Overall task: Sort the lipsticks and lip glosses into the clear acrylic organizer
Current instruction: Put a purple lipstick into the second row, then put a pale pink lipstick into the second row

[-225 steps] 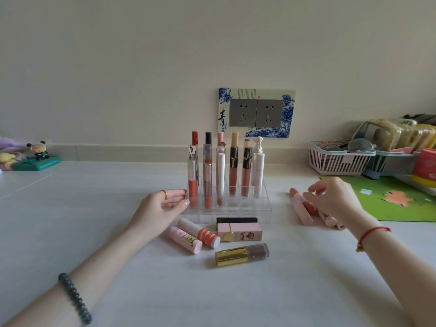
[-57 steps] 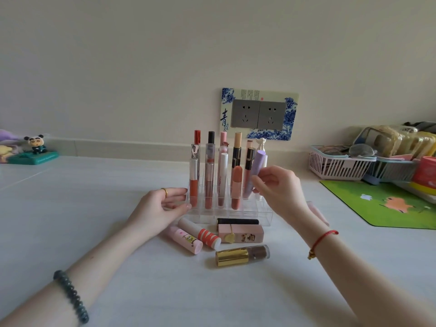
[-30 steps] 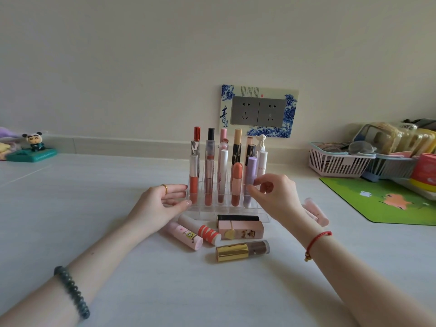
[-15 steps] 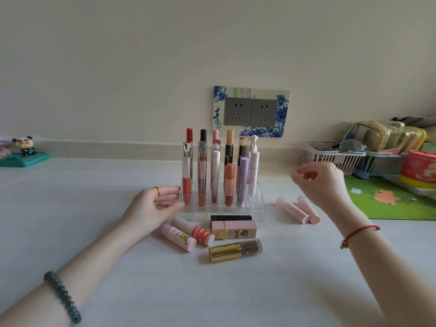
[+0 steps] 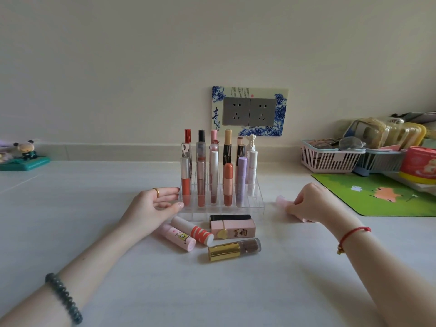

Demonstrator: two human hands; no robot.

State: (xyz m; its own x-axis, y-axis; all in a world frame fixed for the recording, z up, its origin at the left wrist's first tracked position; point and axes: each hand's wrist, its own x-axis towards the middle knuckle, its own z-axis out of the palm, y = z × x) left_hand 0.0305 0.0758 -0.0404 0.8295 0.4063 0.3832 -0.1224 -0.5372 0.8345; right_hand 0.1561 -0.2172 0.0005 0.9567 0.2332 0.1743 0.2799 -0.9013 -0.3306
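From the head camera, the clear organizer point(image 5: 256, 204) stands on the white tabletop point(image 5: 236, 291) between the two hands, with two rows of tubes upright in it. The left hand point(image 5: 153, 206) rests on the tabletop at the organizer's left side, its fingers point(image 5: 168, 191) spread apart and loose, the tips touching or nearly touching the clear wall; it grips nothing.

Just beyond those fingertips, in the nearer row, stand a red gloss point(image 5: 185, 182), then a brown one, a white tube, an orange tube point(image 5: 228, 182), a lilac tube point(image 5: 241, 180) and another white tube.

The right hand point(image 5: 313, 204) lies on the tabletop to the right of the organizer, apart from it. Its fingers point(image 5: 298, 201) are curled down onto a pale pink tube point(image 5: 282, 200) lying flat; only the tube's end shows past the fingertips, blurred, so whether they are clamped on it or only touching is hard to say.

Nearer than the left hand's fingers, loose on the tabletop, lie a pink cartoon tube point(image 5: 179, 237), a white tube with red stripes point(image 5: 193, 230), a black lipstick point(image 5: 230, 217), a pink square lipstick point(image 5: 233, 228) and a gold-capped gloss point(image 5: 233, 249).
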